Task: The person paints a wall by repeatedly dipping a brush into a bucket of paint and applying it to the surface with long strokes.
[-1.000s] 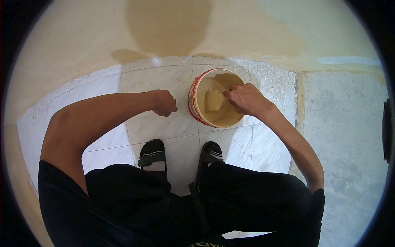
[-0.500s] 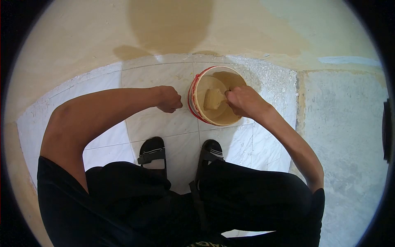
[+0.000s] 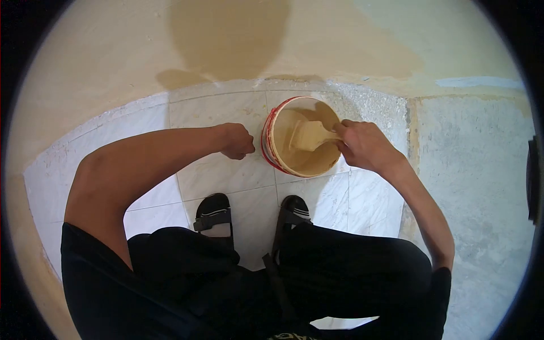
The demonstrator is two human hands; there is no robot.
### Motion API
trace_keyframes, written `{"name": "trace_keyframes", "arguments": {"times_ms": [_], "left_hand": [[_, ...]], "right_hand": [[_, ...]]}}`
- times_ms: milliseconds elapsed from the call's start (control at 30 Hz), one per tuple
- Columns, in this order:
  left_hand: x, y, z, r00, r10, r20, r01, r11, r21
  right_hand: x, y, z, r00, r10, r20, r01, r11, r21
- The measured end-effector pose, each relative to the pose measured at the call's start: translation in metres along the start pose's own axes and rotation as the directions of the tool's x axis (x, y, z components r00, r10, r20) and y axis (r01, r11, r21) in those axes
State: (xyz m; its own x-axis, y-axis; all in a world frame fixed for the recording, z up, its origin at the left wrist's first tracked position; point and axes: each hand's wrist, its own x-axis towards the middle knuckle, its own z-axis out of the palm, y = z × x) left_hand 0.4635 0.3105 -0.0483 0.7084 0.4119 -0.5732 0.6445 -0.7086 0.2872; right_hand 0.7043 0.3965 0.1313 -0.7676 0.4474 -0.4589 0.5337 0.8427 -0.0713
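A round bucket (image 3: 267, 136) with a red rim band stands on the tiles and holds beige paint. My right hand (image 3: 368, 146) grips the handle of a wide brush (image 3: 310, 136), which is coated in the same beige. The brush head is over the paint inside the bucket; whether its tip touches the paint is hard to tell. My left hand (image 3: 238, 141) is closed just left of the bucket. What it holds, if anything, is hidden behind the curled fingers.
Marble-look tiles (image 3: 238, 177) cover the floor. A beige wall (image 3: 119, 68) rises beyond, with my shadow on it. Rough grey concrete (image 3: 470, 170) lies at the right. My sandalled feet (image 3: 214, 214) are below the bucket.
My right hand has moved right and up out of the bucket's opening, and more of the brush and its handle shows. My left hand remains closed beside the bucket.
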Motion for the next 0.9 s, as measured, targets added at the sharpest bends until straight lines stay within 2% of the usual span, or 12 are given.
{"name": "trace_keyframes", "arguments": {"times_ms": [33, 100, 133, 167, 200, 267, 367, 433, 600, 667, 767, 900], "left_hand": [[0.004, -0.002, 0.001, 1.0, -0.001, -0.014, 0.001, 1.0, 0.002], [0.012, -0.005, 0.003, 0.999, 0.011, -0.054, -0.014, 0.998, -0.055], [0.013, -0.005, 0.003, 0.998, 0.015, -0.065, -0.018, 0.999, -0.037], [0.013, -0.003, 0.005, 0.996, 0.025, -0.087, -0.026, 1.0, -0.017], [0.012, -0.004, 0.005, 0.993, 0.037, -0.108, -0.037, 0.999, 0.0], [0.012, -0.008, 0.004, 0.993, 0.062, -0.105, -0.059, 0.998, 0.029], [0.023, -0.012, 0.008, 0.998, 0.051, -0.045, -0.047, 0.995, 0.09], [0.022, -0.015, 0.001, 0.993, 0.032, -0.112, -0.029, 0.999, 0.031], [0.022, -0.013, -0.002, 0.994, 0.04, -0.1, -0.04, 0.999, 0.003], [0.021, -0.019, 0.007, 0.99, 0.09, -0.109, -0.091, 0.996, 0.002], [0.022, -0.02, 0.017, 0.988, 0.147, -0.055, -0.145, 0.989, 0.033], [0.019, -0.013, 0.016, 0.994, 0.106, -0.037, -0.107, 0.993, -0.046]], "right_hand": [[-0.007, 0.005, -0.004, 1.0, 0.003, 0.002, -0.003, 1.0, -0.014], [-0.031, 0.012, -0.004, 0.984, 0.034, -0.173, -0.015, 0.994, 0.112], [-0.04, 0.011, -0.005, 0.982, 0.047, -0.182, -0.029, 0.995, 0.1], [-0.048, 0.01, -0.006, 0.979, 0.159, -0.129, -0.122, 0.957, 0.262], [-0.056, 0.007, -0.004, 0.964, 0.259, -0.057, -0.214, 0.885, 0.413], [-0.071, 0.0, 0.013, 0.93, 0.364, -0.059, -0.249, 0.737, 0.628], [-0.085, -0.002, 0.052, 0.929, 0.368, 0.037, -0.177, 0.353, 0.919], [-0.091, -0.011, 0.067, 0.928, 0.362, 0.091, -0.154, 0.147, 0.977], [-0.095, -0.033, 0.114, 0.903, 0.381, 0.199, -0.089, -0.286, 0.954], [-0.095, -0.031, 0.13, 0.919, 0.341, 0.2, -0.064, -0.371, 0.926], [-0.093, -0.038, 0.135, 0.976, 0.179, 0.125, 0.044, -0.72, 0.693], [-0.088, -0.038, 0.149, 0.994, 0.106, 0.021, 0.081, -0.86, 0.504]]}}
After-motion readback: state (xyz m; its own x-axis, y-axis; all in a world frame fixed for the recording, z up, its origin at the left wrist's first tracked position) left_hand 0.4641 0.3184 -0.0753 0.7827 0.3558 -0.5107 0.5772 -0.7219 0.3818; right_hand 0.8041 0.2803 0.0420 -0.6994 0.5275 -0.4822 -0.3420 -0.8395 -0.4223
